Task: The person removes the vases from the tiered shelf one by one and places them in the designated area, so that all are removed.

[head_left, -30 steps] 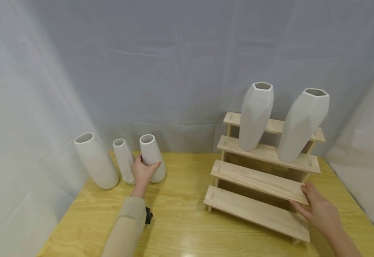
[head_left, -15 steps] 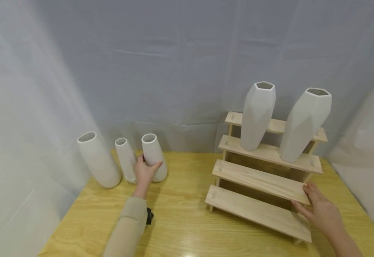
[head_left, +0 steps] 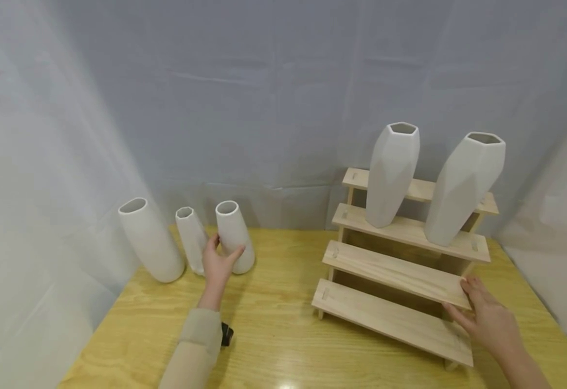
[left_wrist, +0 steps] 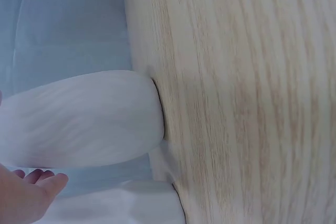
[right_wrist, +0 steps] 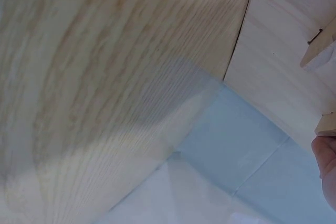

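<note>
In the head view my left hand (head_left: 219,265) is at a white tapered vase (head_left: 235,240) standing on the table, thumb in front and fingers on its left side. The left wrist view shows loosely bent fingers (left_wrist: 50,182) close beside that vase (left_wrist: 100,119), a narrow gap showing between them. Just left of the hand stands a slim vase with a faceted rim (head_left: 192,235). My right hand (head_left: 494,319) grips the right end of a stepped wooden display stand (head_left: 395,274), fingers over the second step from the bottom, thumb at its front edge.
A larger oval-mouthed white vase (head_left: 152,243) stands at far left. Two tall faceted vases, one on the left (head_left: 392,175) and one on the right (head_left: 463,189), stand on the stand's upper part. Pale sheeting (head_left: 264,108) hangs behind the wooden table (head_left: 273,335).
The left hand opens slightly, with more gap showing between thumb and fingers. The view shifts a little; the vases, stand and right hand keep their places.
</note>
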Available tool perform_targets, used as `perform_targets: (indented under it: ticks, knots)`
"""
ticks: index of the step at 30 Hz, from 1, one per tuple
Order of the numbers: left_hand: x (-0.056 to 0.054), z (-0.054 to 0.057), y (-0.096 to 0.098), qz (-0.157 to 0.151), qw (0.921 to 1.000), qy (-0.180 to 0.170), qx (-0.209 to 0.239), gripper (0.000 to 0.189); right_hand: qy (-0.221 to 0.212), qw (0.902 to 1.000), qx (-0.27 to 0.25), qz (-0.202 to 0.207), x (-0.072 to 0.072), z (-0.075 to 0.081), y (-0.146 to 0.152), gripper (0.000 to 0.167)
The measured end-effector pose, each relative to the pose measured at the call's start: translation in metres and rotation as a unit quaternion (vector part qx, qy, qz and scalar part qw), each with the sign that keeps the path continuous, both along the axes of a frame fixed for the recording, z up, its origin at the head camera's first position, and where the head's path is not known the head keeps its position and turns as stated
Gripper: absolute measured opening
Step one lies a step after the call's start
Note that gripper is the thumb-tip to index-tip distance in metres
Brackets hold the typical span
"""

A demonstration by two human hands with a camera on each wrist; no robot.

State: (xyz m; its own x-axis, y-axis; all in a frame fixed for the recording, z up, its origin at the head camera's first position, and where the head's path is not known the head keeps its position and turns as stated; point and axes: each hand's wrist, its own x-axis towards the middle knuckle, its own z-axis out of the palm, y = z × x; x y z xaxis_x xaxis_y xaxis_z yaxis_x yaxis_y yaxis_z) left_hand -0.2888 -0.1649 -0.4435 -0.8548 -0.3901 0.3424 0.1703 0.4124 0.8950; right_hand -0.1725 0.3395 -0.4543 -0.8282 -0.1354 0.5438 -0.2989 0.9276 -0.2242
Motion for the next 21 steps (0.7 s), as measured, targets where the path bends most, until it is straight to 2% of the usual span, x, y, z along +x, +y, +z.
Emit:
perform_targets:
  ticks: [8, 16, 21]
  knots:
    - [0.013, 0.003, 0.005, -0.003, 0.9991, 0.025, 0.034, 0.064, -0.001, 1.0000, 0.000, -0.002, 0.000, 0.001, 0.000, 0.069]
    - [0.025, 0.007, 0.014, -0.008, 0.9980, 0.018, 0.059, 0.064, -0.009, 1.0000, 0.003, -0.001, 0.001, 0.002, -0.001, 0.069]
    - [0.030, 0.009, 0.025, -0.010, 0.9961, 0.038, 0.079, 0.062, -0.012, 0.9999, -0.001, -0.003, 0.001, 0.001, 0.000, 0.068]
